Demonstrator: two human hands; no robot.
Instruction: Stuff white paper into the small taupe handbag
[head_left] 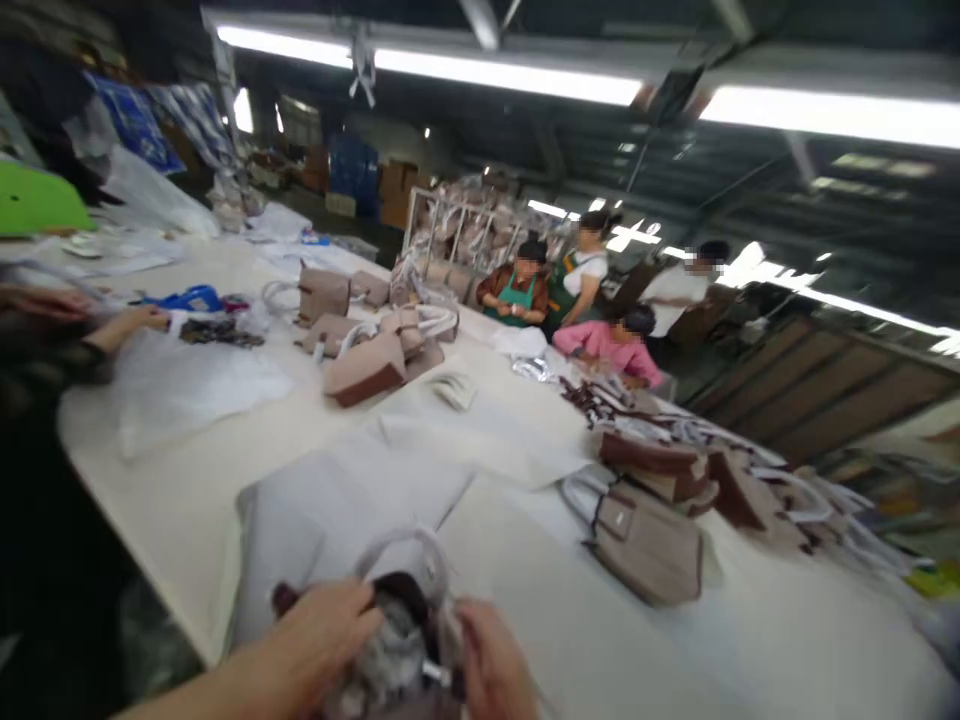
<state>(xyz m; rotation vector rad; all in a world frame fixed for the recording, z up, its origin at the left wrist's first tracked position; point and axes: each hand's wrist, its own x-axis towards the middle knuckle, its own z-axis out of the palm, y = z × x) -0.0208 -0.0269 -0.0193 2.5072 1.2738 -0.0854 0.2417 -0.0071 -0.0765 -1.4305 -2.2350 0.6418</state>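
— Nearest the lens, what do both hands have?
— Left hand (330, 625) comes in from seven o'clock, fingers curled over the crumpled grey stuffing (391, 640) in the mouth of a dark-lined handbag (409, 600). Right hand (487, 665) closes on the bag's rim from five o'clock, just beside the left.
— Where is the bag?
— At six o'clock on the desk (187, 500), on a pale sheet (300, 520), its white handle (405, 545) arching toward twelve o'clock, between the hands. The mouth faces the person, so both are equally near; blur hides finer detail.
— Anything else?
— Another taupe handbag (649, 545) lies at three o'clock, well apart; a co-worker's hand (139, 320) rests at ten o'clock.
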